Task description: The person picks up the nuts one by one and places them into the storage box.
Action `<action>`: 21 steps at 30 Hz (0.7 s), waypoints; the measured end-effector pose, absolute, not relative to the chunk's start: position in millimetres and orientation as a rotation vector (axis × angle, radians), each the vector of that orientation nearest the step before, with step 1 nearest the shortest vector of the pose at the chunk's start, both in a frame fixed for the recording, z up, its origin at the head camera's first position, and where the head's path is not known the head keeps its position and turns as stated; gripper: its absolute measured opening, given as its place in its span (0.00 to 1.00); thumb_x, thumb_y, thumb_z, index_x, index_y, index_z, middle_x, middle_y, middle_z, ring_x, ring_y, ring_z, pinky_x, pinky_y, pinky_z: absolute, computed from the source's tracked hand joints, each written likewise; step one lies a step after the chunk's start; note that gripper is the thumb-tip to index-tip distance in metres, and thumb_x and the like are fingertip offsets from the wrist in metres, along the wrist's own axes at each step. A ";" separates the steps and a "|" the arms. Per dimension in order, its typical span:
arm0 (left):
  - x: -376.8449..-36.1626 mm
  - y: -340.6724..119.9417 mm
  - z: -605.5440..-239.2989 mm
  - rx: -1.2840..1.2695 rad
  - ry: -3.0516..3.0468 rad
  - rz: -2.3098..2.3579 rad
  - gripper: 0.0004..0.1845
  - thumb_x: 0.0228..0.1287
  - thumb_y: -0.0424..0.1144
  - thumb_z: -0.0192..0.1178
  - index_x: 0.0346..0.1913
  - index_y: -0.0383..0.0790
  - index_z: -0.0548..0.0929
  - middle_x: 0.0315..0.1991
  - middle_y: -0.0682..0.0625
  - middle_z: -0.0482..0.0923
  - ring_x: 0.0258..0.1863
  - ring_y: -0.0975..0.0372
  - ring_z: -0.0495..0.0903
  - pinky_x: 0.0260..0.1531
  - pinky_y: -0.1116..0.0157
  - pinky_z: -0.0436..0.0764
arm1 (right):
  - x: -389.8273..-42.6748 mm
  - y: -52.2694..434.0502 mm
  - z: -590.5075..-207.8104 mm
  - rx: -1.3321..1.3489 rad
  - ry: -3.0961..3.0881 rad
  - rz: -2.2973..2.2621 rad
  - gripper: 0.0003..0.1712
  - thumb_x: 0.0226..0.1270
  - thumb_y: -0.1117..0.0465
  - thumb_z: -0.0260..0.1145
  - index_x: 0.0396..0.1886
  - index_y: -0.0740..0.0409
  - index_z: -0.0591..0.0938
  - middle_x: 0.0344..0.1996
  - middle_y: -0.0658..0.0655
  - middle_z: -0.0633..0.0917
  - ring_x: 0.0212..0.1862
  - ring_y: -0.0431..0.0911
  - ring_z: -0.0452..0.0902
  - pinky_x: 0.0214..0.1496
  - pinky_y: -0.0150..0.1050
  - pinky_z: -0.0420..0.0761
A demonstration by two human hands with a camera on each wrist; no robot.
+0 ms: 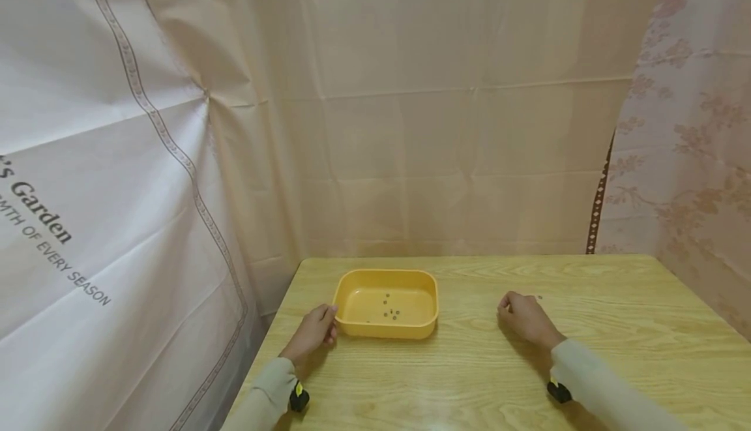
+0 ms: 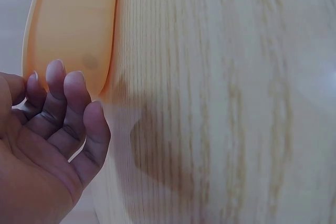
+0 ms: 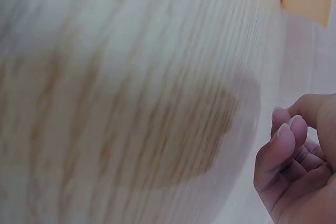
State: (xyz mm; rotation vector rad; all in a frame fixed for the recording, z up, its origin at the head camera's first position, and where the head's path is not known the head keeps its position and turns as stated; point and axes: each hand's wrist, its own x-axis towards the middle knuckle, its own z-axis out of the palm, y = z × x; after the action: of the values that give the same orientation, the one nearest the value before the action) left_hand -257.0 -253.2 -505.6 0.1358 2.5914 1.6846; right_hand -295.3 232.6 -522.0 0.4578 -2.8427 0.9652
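A yellow plastic basin [image 1: 387, 330] with rounded corners stands on the wooden table, several small dark rings, perhaps nuts [image 1: 397, 312], scattered over its floor. My left hand [image 1: 313, 330] grips the basin's left rim. In the left wrist view, the thumb and index finger meet at the basin's edge [image 2: 73, 19], while the other fingers curl loosely beneath. Away to the right of the basin, my right hand [image 1: 528, 319] hovers above the tabletop. Its thumb and fingertips [image 3: 278, 145] are bent together, with nothing visible between them. Just beyond that hand lies another small dark ring [image 1: 540, 297].
The light wood-grain table [image 1: 469, 379] extends to a back edge beside a hanging beige cloth [image 1: 457, 157]. A white printed cloth [image 1: 117, 190] hangs at the left, and a floral one [image 1: 692, 157] at the right. Each wrist wears a small black device [image 1: 559, 391].
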 end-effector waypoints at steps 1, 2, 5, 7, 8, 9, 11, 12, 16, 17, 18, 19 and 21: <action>-257.4 -253.4 -506.4 0.136 2.590 1.689 0.20 0.86 0.46 0.45 0.39 0.33 0.74 0.25 0.48 0.75 0.22 0.62 0.74 0.23 0.68 0.77 | -294.5 231.2 -521.2 0.465 -2.838 0.961 0.07 0.75 0.66 0.56 0.40 0.64 0.79 0.25 0.51 0.79 0.22 0.42 0.67 0.23 0.35 0.70; -257.5 -253.6 -506.6 0.134 2.586 1.694 0.20 0.86 0.46 0.45 0.39 0.33 0.74 0.25 0.48 0.75 0.22 0.62 0.74 0.23 0.68 0.77 | -294.3 230.2 -520.6 0.473 -2.834 0.961 0.06 0.75 0.66 0.56 0.40 0.64 0.79 0.25 0.51 0.79 0.22 0.42 0.67 0.23 0.34 0.70; -258.4 -254.0 -507.2 0.130 2.573 1.705 0.20 0.86 0.46 0.44 0.39 0.33 0.74 0.26 0.47 0.75 0.22 0.62 0.74 0.24 0.68 0.77 | -293.0 227.1 -518.3 0.495 -2.827 0.957 0.07 0.76 0.66 0.55 0.40 0.64 0.79 0.23 0.50 0.77 0.20 0.41 0.66 0.21 0.33 0.69; -258.6 -254.2 -506.9 0.128 2.573 1.701 0.20 0.86 0.46 0.44 0.40 0.33 0.74 0.26 0.47 0.75 0.23 0.62 0.74 0.24 0.68 0.77 | -292.2 224.8 -516.7 0.495 -2.832 0.971 0.07 0.77 0.66 0.55 0.40 0.64 0.79 0.21 0.50 0.76 0.19 0.40 0.65 0.19 0.33 0.67; -258.6 -254.1 -506.4 0.124 2.570 1.701 0.20 0.86 0.46 0.44 0.40 0.33 0.75 0.26 0.47 0.75 0.23 0.62 0.74 0.24 0.67 0.77 | -291.8 223.6 -516.1 0.493 -2.834 0.980 0.07 0.77 0.66 0.55 0.40 0.64 0.79 0.20 0.50 0.75 0.18 0.40 0.65 0.19 0.33 0.67; -258.6 -254.0 -506.4 0.124 2.572 1.699 0.20 0.86 0.46 0.44 0.40 0.33 0.75 0.26 0.47 0.75 0.23 0.62 0.74 0.24 0.67 0.77 | -291.4 222.2 -515.5 0.490 -2.835 0.985 0.07 0.77 0.66 0.55 0.40 0.64 0.79 0.20 0.50 0.76 0.18 0.40 0.65 0.18 0.33 0.67; -258.2 -253.8 -505.9 0.124 2.575 1.693 0.20 0.86 0.46 0.44 0.40 0.33 0.75 0.26 0.48 0.75 0.23 0.62 0.74 0.24 0.67 0.77 | -290.7 219.2 -514.8 0.481 -2.840 0.997 0.07 0.77 0.67 0.56 0.40 0.64 0.79 0.19 0.50 0.76 0.18 0.40 0.66 0.18 0.33 0.67; -257.9 -253.7 -505.5 0.123 2.576 1.692 0.20 0.86 0.46 0.44 0.39 0.33 0.75 0.26 0.48 0.75 0.23 0.62 0.74 0.24 0.67 0.77 | -290.6 217.7 -514.6 0.482 -2.842 0.999 0.06 0.77 0.67 0.56 0.40 0.64 0.79 0.20 0.50 0.77 0.18 0.40 0.66 0.18 0.33 0.67; -257.3 -253.8 -505.2 0.124 2.582 1.686 0.20 0.86 0.46 0.44 0.39 0.33 0.74 0.25 0.48 0.75 0.22 0.62 0.74 0.24 0.67 0.78 | -289.7 211.9 -513.6 0.492 -2.848 1.006 0.06 0.77 0.66 0.56 0.40 0.63 0.79 0.21 0.51 0.79 0.19 0.41 0.67 0.18 0.33 0.67; -257.2 -254.0 -505.4 0.126 2.581 1.685 0.20 0.86 0.46 0.44 0.39 0.33 0.74 0.25 0.48 0.75 0.22 0.62 0.74 0.24 0.67 0.78 | -289.1 210.4 -513.1 0.496 -2.845 1.011 0.06 0.77 0.66 0.56 0.40 0.63 0.79 0.22 0.51 0.79 0.19 0.41 0.68 0.19 0.33 0.67; -257.3 -254.1 -505.6 0.125 2.580 1.686 0.20 0.86 0.46 0.44 0.39 0.33 0.74 0.25 0.48 0.75 0.22 0.62 0.74 0.24 0.67 0.77 | -288.8 209.1 -512.7 0.499 -2.845 1.011 0.06 0.77 0.66 0.57 0.40 0.63 0.79 0.22 0.51 0.79 0.20 0.41 0.68 0.19 0.33 0.67; -257.4 -254.3 -505.9 0.128 2.579 1.684 0.20 0.86 0.47 0.44 0.39 0.33 0.74 0.26 0.48 0.75 0.23 0.62 0.74 0.24 0.67 0.77 | -288.4 207.9 -512.3 0.504 -2.844 1.013 0.06 0.77 0.66 0.57 0.40 0.63 0.79 0.22 0.51 0.79 0.20 0.41 0.68 0.19 0.33 0.67; -257.6 -254.7 -506.3 0.130 2.578 1.682 0.20 0.86 0.47 0.44 0.39 0.33 0.74 0.26 0.48 0.75 0.23 0.62 0.74 0.24 0.67 0.77 | -287.7 205.5 -511.6 0.516 -2.841 1.015 0.06 0.77 0.66 0.57 0.40 0.63 0.79 0.22 0.51 0.79 0.20 0.40 0.67 0.19 0.33 0.67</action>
State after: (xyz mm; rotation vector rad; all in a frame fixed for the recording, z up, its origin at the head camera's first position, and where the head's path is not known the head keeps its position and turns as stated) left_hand -257.6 -254.7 -506.3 0.1297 2.5785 1.6821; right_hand -287.7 205.5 -511.6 0.5156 -2.8409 1.0148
